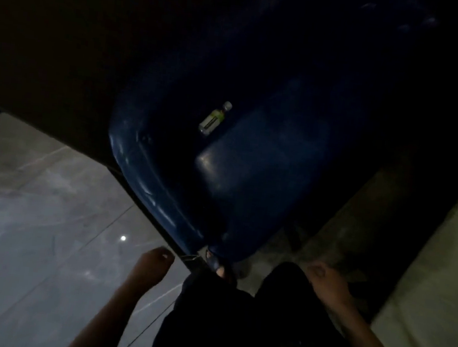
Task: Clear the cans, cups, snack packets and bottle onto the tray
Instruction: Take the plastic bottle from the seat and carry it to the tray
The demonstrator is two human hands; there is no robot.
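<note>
Very dim scene, view tilted. Pale tiled floor [32, 208] fills lower left; a dark brown surface [52, 39], likely a tabletop, spans upper left. Large glossy blue chair [250, 175], or similar moulded seat, runs diagonally through centre. On it lies a small bottle [214, 118], green label, pale cap, tipped on its side, well apart from both hands. No tray, cans, cups or packets visible.

Left hand [155, 259] low near chair's front corner, fingers loosely curled, holding nothing. Right hand [324, 281] over dark trousers, fingers curled; seems empty, though too dark to be sure.

Judgement: between pickups, bottle not yet collected. Next move calls for reaching forward, gripping the bottle around its body.
</note>
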